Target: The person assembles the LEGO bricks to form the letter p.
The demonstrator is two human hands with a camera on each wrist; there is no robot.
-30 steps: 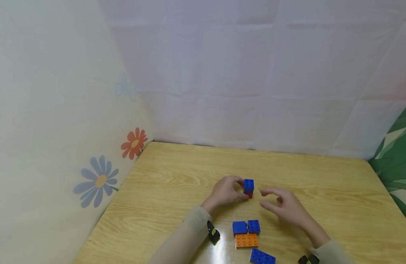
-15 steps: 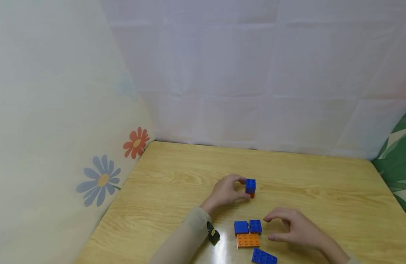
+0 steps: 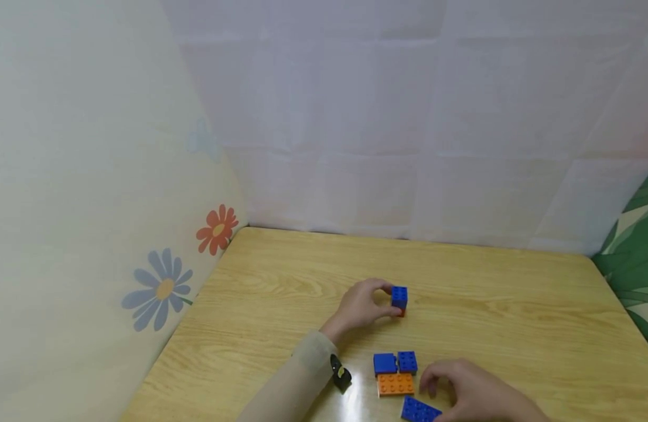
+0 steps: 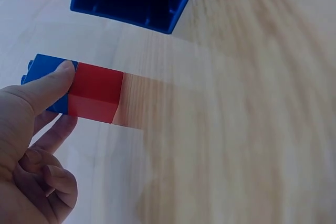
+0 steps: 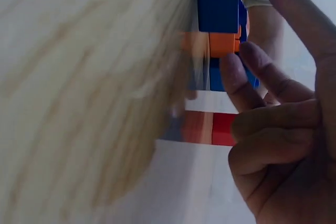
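Observation:
My left hand (image 3: 358,305) pinches a small two-brick stack upright on the table. A blue toy building brick (image 4: 50,69) forms its top, with a red brick (image 4: 97,92) beneath; the thumb lies on the blue one in the left wrist view. At lower right, my right hand (image 3: 477,391) has its fingers bent loosely around a long blue brick (image 3: 419,409). In the right wrist view, a gap shows between the fingertips (image 5: 234,72) and the nearest blue brick (image 5: 218,3). Whether the thumb touches the long brick cannot be told.
An orange brick (image 3: 395,385) lies left of my right hand. Behind it are a smooth-faced blue brick (image 3: 384,364) on its side and a studded blue brick (image 3: 407,361). White cloth (image 3: 324,176) hangs at the back of the wooden table (image 3: 282,264).
My right hand has moved from beside the stack back toward the near edge, down to the long blue brick. The left hand stays on the stack, almost unmoved.

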